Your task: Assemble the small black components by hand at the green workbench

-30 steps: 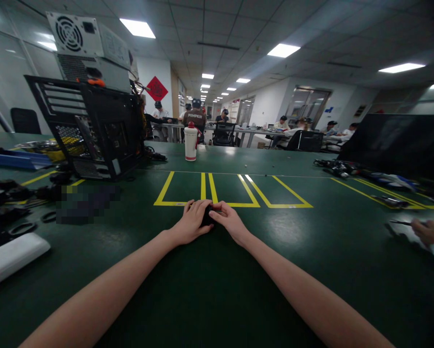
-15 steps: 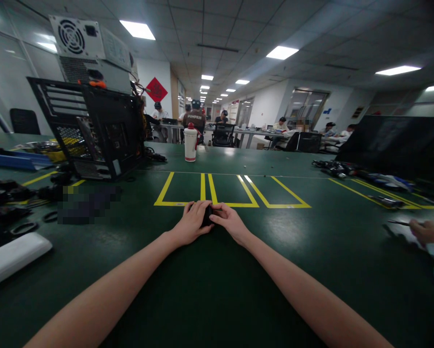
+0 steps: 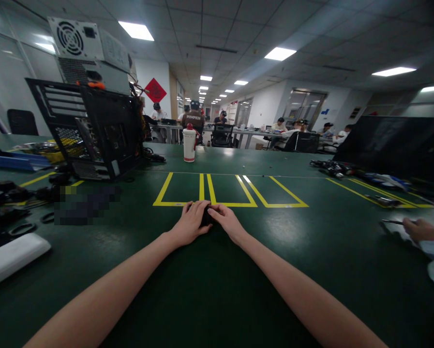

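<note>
My left hand [image 3: 191, 223] is wrapped over a small black object [image 3: 206, 218] from the left, close above or on the green table. The fingers of my right hand [image 3: 228, 220] press against the object's right side, thumb near its top. Most of the object is covered by my fingers, so its kind does not show. Just beyond my hands lie yellow tape outlines [image 3: 232, 204] on the table [image 3: 217, 290].
At left stand a black computer case [image 3: 108, 130] with a power supply [image 3: 75, 38] on top, and a white object [image 3: 17, 258]. A white cup [image 3: 189, 145] stands ahead. At right, another person's hand [image 3: 422, 229] holds a thin dark tool. A black panel [image 3: 391, 147] is behind.
My right thumb has shifted slightly up and left over the black object. My left hand keeps its grip. The whole view has moved a little.
</note>
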### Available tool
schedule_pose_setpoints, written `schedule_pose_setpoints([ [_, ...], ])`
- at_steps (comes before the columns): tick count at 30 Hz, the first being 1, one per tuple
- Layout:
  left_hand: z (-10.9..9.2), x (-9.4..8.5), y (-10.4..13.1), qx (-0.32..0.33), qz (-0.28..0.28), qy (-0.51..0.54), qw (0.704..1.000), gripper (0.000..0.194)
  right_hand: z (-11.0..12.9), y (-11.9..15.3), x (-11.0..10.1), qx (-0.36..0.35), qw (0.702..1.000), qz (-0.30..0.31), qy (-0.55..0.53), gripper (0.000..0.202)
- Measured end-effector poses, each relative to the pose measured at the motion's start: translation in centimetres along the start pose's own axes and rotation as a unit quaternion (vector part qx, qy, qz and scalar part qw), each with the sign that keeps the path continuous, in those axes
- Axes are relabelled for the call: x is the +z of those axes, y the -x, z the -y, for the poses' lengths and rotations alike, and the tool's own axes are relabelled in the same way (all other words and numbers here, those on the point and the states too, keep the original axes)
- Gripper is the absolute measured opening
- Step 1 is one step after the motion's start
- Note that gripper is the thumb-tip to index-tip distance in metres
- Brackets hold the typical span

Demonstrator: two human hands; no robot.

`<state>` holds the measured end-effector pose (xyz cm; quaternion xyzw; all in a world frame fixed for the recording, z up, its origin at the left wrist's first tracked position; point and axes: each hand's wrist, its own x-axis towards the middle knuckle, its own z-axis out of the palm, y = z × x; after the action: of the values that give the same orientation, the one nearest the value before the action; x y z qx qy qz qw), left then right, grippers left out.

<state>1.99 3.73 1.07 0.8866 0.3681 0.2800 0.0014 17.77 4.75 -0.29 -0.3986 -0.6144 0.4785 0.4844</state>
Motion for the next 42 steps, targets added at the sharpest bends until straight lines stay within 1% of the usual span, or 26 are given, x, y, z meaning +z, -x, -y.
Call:
schedule_pose_setpoints([
  [3, 0.1, 0.2, 0.0, 0.002, -0.002, -0.006, 1.000, 0.057, 0.2, 0.3, -0.1, -0.017, 0.999, 0.025, -0.011, 0.027],
  [7, 0.3, 0.4, 0.0, 0.002, -0.008, -0.009, 1.000, 0.057, 0.5, 0.6, 0.0, -0.031, 0.998, 0.040, -0.032, 0.029],
  [9, 0.3, 0.4, 0.0, 0.001, -0.008, -0.007, 1.000, 0.056, 0.6, 0.7, 0.1, -0.033, 0.999, 0.032, -0.028, 0.028],
  [13, 0.3, 0.4, 0.0, -0.001, -0.008, -0.008, 1.000, 0.056, 0.7, 0.7, 0.5, -0.037, 0.999, -0.008, -0.012, 0.021],
  [18, 0.4, 0.6, -0.1, -0.002, -0.013, -0.009, 1.000, 0.056, 0.5, 0.4, 0.6, 0.003, 1.000, -0.026, -0.004, 0.028],
  [21, 0.3, 0.5, -0.1, 0.000, -0.012, -0.012, 1.000, 0.057, 0.3, 0.3, 0.3, 0.014, 1.000, -0.011, -0.001, 0.030],
  [25, 0.1, 0.2, 0.1, 0.003, -0.006, -0.020, 1.000, 0.057, 0.5, 0.6, 0.0, -0.007, 0.999, 0.032, -0.034, 0.029],
  [28, 0.0, 0.0, 0.4, -0.004, -0.004, -0.019, 1.000, 0.055, 0.8, 1.1, 0.2, -0.017, 0.997, 0.056, -0.055, 0.032],
  [30, -0.1, -0.1, 0.7, -0.011, -0.003, -0.016, 1.000, 0.054, 1.0, 1.3, 0.5, -0.025, 0.997, 0.056, -0.047, 0.029],
  [33, 0.0, 0.0, 1.1, -0.019, -0.003, -0.020, 1.000, 0.056, 1.1, 1.4, 1.0, -0.043, 0.999, 0.030, -0.014, 0.021],
  [37, -0.2, 0.0, 1.4, -0.021, -0.007, -0.030, 0.999, 0.057, 1.0, 1.3, 1.2, -0.041, 0.999, 0.012, 0.000, 0.024],
  [40, -0.3, -0.2, 1.7, -0.013, -0.003, -0.031, 0.999, 0.057, 0.7, 1.3, 1.2, -0.021, 1.000, 0.019, -0.008, 0.029],
  [42, -0.4, -0.4, 2.0, -0.010, -0.001, -0.032, 0.999, 0.058, 0.5, 1.3, 1.1, -0.017, 0.999, 0.039, -0.017, 0.028],
])
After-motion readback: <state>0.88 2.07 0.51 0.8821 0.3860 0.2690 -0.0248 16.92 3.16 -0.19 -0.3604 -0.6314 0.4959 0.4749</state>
